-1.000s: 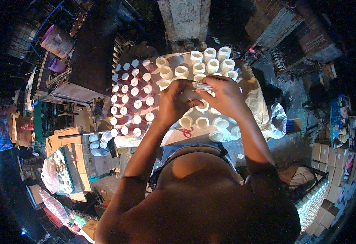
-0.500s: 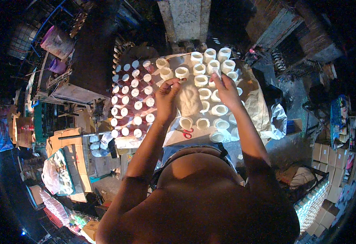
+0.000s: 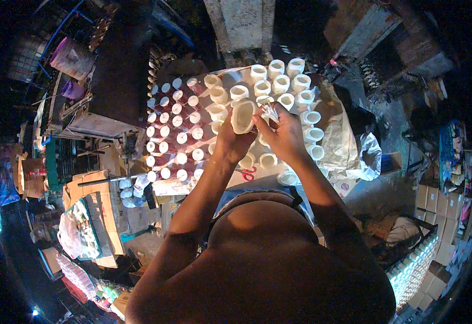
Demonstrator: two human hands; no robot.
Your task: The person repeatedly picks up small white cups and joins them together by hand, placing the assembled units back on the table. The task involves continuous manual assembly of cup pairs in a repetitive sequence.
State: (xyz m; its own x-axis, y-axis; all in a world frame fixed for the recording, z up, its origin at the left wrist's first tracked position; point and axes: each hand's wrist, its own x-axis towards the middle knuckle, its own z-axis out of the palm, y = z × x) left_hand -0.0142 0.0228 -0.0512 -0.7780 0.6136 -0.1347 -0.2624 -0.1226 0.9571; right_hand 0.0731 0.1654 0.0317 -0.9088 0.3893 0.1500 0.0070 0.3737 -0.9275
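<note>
My left hand (image 3: 232, 141) is closed round a cream, hollow cup-like pot (image 3: 243, 116), tilted so that its oval opening shows. Against the pot's rim rest the fingertips of my right hand (image 3: 283, 135), which is closed on a bunch of thin white sticks (image 3: 270, 111). Whether a stick touches the inside of the pot, I cannot tell. Around and beyond both hands stand several similar cream pots (image 3: 280, 83) with open tops. Rows of reddish cylinders with round white tops (image 3: 177, 108) fill the table's left side.
Brown paper (image 3: 339, 137) covers the table's right part, and a white bag (image 3: 370, 156) hangs beside it. Red scissor-like handles (image 3: 249, 175) lie near the front edge. Cardboard sheets (image 3: 93, 186) lean at the left; stacked boxes (image 3: 435, 208) stand far right.
My two hands have come together over the middle of the table. A cream pot is now tilted up in my left hand, and my right hand has moved left and nearer to it.
</note>
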